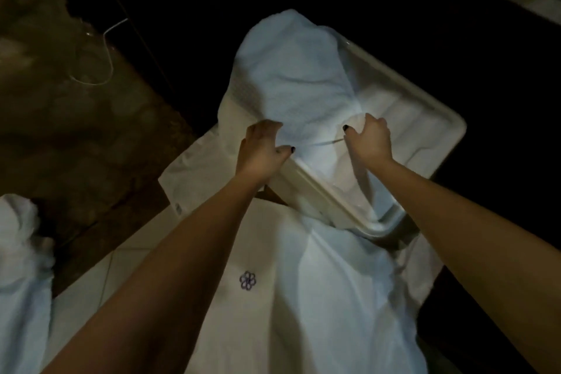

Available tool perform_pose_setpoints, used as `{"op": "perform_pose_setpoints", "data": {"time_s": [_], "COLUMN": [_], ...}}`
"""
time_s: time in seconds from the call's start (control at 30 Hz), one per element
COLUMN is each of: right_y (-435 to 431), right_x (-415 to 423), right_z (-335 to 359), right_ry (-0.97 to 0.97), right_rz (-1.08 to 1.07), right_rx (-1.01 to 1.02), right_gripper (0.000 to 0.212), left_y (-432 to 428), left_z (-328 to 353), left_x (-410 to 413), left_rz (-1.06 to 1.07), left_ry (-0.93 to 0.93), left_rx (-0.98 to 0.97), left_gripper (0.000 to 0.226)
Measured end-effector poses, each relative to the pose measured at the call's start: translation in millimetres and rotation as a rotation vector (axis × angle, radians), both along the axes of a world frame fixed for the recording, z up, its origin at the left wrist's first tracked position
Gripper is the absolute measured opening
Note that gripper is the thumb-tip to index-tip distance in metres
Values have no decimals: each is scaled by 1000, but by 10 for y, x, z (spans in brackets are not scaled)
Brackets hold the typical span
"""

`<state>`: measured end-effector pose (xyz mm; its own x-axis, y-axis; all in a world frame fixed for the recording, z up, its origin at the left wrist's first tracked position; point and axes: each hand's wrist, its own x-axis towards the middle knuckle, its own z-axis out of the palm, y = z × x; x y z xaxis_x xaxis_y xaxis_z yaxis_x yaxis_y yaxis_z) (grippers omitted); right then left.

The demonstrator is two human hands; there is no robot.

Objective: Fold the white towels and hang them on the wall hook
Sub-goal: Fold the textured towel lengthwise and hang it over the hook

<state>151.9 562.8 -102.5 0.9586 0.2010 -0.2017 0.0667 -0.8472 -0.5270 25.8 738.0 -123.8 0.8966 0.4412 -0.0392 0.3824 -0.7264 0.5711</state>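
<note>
Together, left grip (262,149) and right grip (368,140) pinch towel (288,76).

Tub (455,128) interior mostly under the draped towel (288,76) (left-edge towel (21,267) cut off, blurred).

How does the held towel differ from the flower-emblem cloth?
The held towel is lifted and bunched over the bin, gripped by the left hand and right hand; the emblem cloth lies spread and ungripped. The held towel shows a woven border band; the emblem cloth bears a flower mark. Both are white.
</note>
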Motion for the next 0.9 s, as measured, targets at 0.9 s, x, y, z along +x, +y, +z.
{"op": "perform_pose_setpoints", "data": {"time_s": [0.9], "right_y": [578], "right_x": [-578], "right_z": [4491], "right_ry": [90], "right_rz": [500], "right_rx": [520], "right_gripper": [13], "left_y": [444], "left_z": [4037], "left_x": [-856], "left_rz": [85], "left_ry": [47], "left_rx": [-544], "left_gripper": [33]}}
